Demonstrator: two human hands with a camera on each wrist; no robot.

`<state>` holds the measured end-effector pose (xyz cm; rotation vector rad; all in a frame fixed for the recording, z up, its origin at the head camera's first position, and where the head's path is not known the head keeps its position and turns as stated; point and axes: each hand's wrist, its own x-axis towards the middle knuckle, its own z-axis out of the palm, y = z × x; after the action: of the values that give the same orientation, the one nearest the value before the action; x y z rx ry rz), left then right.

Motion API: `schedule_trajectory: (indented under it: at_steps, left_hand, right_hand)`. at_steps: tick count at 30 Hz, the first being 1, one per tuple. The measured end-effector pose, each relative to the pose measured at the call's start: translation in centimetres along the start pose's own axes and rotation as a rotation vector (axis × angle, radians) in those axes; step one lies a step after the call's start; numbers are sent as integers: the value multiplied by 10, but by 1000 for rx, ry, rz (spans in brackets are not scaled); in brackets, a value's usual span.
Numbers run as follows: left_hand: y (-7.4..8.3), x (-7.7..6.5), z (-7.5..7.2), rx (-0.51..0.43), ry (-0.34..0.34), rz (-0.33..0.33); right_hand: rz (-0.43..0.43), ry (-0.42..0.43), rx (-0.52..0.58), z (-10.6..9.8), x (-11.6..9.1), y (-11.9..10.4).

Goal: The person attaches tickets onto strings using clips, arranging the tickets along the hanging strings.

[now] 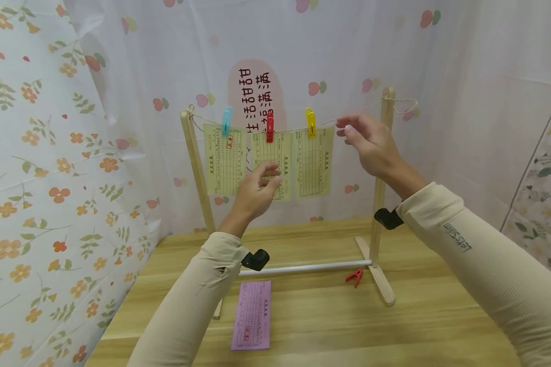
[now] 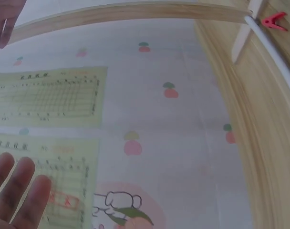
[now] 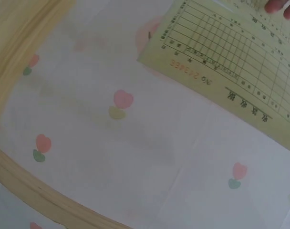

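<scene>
Three pale green printed receipt slips hang side by side from a string (image 1: pixel 323 124). A blue clothespin (image 1: pixel 227 121) clips the left slip (image 1: pixel 225 163), a red clothespin (image 1: pixel 270 126) the middle slip (image 1: pixel 266 152), and a yellow clothespin (image 1: pixel 310 122) the right slip (image 1: pixel 313 163). In front of the middle slip is my left hand (image 1: pixel 255 194), fingers relaxed and nothing in them. My right hand (image 1: pixel 371 148) is raised by the string, right of the yellow clothespin, its fingers loosely bent with nothing visible between them. Whether it touches the string I cannot tell.
A wooden post (image 1: pixel 380 204) stands at the right of the string, another post (image 1: pixel 197 168) at the left. A white rod (image 1: pixel 303 267) joins them low down. On the wooden table (image 1: pixel 321 316) lie a purple receipt slip (image 1: pixel 252 316) and a second red clothespin (image 1: pixel 355 277).
</scene>
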<state>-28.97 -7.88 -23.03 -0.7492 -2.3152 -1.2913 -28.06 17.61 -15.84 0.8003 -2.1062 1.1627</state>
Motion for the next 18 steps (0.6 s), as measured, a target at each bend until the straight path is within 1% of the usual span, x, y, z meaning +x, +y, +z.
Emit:
schedule_trajectory:
  at_steps: [4, 6, 9, 13, 18]
  left_hand:
    - [-7, -10, -5, -33, -28, 8]
    - [-10, -14, -8, -41, -47, 3]
    - [-16, -21, -11, -43, -76, -29]
    - [-26, -32, -13, -15, -101, -61]
    - [-42, -45, -14, -10, -99, -62]
  right_hand:
    - [18, -50, 118, -1, -8, 6]
    - [36, -71, 144, -1, -12, 10]
    - [64, -95, 144, -2, -19, 17]
    - [107, -123, 111, 0, -30, 30]
    - [129, -154, 98, 6, -46, 47]
